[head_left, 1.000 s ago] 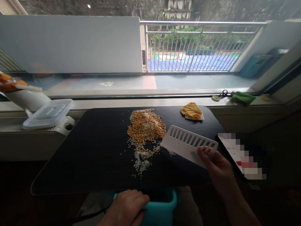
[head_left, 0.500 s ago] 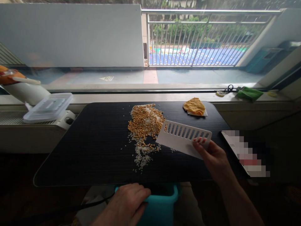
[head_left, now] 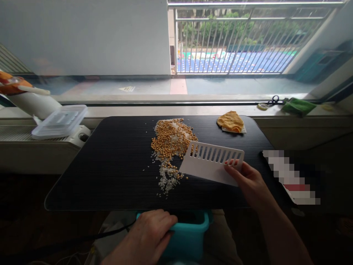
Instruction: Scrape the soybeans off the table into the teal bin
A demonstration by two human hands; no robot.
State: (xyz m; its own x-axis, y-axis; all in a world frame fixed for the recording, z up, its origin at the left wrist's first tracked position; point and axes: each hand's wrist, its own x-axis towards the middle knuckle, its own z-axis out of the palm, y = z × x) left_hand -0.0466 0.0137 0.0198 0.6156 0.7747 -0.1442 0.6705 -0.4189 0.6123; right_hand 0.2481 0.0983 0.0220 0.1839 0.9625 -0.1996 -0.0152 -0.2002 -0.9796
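Right hand [head_left: 250, 180]: grip firm, the thumb on the near face and the fingers behind, pinching the right-hand end of a white slotted scraper [head_left: 204, 167]. The scraper leans, its row of slots uppermost and its plain edge toward the tabletop [head_left: 110, 165]; whether that edge bears fully on the surface cannot be told.

Left of this grip, past the scraper's free end, lies a pile of yellow beans [head_left: 172, 141] mixed with white grains. A few beans show through the endmost slots. Nearer the person, also left of the grip, a smaller patch of loose white grains [head_left: 167, 180] trails off the pile, a few beans among it.

Left hand [head_left: 154, 224]: fingers bent over the rim of a teal bin [head_left: 190, 227], clasping it just below the near table edge, to the left of and nearer than the right-hand grip.

Beyond the right-hand grip, a yellow cloth [head_left: 231, 120] sits at the far table edge.

Assessment: the step in hand appears to be gathering the spill with the scraper, its free end placed at the pile's right flank. The next move would call for the plain edge held low and flat, with a slow stroke, lest beans roll away.
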